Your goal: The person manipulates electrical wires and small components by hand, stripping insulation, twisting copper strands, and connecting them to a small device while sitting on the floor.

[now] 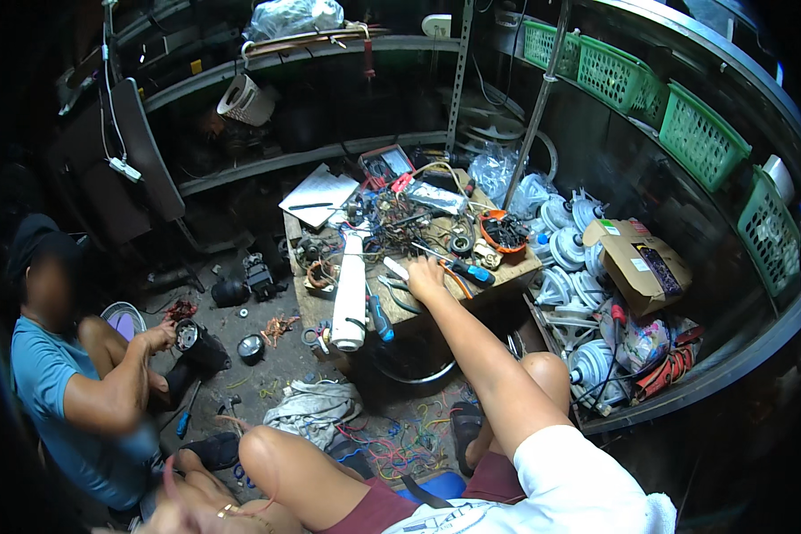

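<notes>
My right hand (425, 276) reaches over the wooden workbench (320, 307), fingers bent down among the tools; whether they grip anything cannot be made out. Close by lie pliers (399, 294) and a blue-and-black screwdriver (472, 272). Left of them a long white fan post (350, 289) lies across the bench, with another blue-handled screwdriver (380, 319) alongside. Low at the left, blurred by motion, is my left hand (182, 512); a thin reddish wire (170, 481) loops out of it. Tangled wires (400, 222) cover the bench's middle.
At the left a person (71, 383) in a blue shirt holds a dark motor housing (203, 345). Wire scraps (400, 449) and a grey rag (313, 411) lie on the floor. White fan parts (565, 249) and a cardboard box (636, 262) stand right; green baskets (703, 133) line the shelf.
</notes>
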The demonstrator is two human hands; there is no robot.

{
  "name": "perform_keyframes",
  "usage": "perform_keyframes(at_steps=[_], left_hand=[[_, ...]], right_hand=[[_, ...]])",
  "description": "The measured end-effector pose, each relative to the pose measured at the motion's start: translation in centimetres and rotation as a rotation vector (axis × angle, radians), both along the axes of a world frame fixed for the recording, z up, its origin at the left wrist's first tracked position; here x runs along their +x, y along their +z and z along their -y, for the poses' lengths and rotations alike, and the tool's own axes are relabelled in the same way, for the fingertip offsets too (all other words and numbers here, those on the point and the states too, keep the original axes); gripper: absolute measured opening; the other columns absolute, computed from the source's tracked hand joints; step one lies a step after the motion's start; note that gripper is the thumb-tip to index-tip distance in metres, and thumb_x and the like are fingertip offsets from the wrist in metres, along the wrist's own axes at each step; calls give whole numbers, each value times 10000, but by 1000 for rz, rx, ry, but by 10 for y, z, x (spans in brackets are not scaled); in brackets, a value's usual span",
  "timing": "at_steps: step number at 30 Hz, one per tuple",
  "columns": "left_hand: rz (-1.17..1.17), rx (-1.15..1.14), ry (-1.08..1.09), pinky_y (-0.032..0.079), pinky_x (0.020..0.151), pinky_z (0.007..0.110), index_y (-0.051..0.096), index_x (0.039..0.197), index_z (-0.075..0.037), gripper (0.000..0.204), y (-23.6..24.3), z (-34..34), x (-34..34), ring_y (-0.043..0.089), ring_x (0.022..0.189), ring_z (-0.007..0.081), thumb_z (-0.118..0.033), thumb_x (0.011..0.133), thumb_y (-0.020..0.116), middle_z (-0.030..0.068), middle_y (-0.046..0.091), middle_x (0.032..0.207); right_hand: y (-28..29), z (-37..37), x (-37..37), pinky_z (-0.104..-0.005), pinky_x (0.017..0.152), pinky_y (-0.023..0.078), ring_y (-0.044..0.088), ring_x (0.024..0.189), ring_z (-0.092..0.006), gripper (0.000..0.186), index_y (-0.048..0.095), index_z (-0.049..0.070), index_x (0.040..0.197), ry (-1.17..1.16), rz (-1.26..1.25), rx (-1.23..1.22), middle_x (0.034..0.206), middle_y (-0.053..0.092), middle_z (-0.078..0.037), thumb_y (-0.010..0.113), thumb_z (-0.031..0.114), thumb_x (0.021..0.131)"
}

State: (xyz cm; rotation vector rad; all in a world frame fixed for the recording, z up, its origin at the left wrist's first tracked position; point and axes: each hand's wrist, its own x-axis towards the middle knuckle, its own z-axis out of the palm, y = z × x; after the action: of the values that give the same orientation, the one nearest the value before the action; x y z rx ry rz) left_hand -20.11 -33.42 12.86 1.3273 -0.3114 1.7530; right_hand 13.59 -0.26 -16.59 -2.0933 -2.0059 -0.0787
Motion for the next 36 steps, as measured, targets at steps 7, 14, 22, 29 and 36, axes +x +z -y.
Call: perform_keyframes(at_steps=[7,14,22,29,36], left_hand=[[-219,-962,214,240,396,179,497,993,-60,129,-108,-137,73,299,499,31,-59,885,428,-31,377,688],[-526,-1019,83,295,422,124,500,1146,-46,277,-165,-175,98,390,558,-26,-164,899,543,-34,484,864],[-588,-940,-113,272,404,152,407,1188,-77,380,-176,-160,118,386,507,33,-371,961,330,4,472,756],[-682,-820,-69,236,422,190,289,1091,-118,170,-186,-133,121,298,475,62,-214,959,334,10,405,634],[-744,-652,-124,289,503,178,280,1248,-14,333,-176,-116,123,390,547,51,-170,960,342,50,546,680]], right_hand=[[25,21,35,-432,676,491,607,749,-328,211,517,16,961,-35,-283,260,827,615,-175,592,136,803],[145,158,-8,-274,540,447,570,622,-141,255,525,-23,1088,326,-946,-51,749,564,-72,431,98,884],[140,218,-21,-232,506,452,527,591,-97,175,523,-20,976,491,-880,71,828,540,-51,516,146,921],[149,229,-19,-204,540,452,498,593,-86,350,384,31,1188,441,-1737,-400,792,523,-44,487,254,939],[137,231,-19,-192,636,458,481,639,-56,335,488,47,1113,423,-1749,-355,804,512,-3,508,332,938]])
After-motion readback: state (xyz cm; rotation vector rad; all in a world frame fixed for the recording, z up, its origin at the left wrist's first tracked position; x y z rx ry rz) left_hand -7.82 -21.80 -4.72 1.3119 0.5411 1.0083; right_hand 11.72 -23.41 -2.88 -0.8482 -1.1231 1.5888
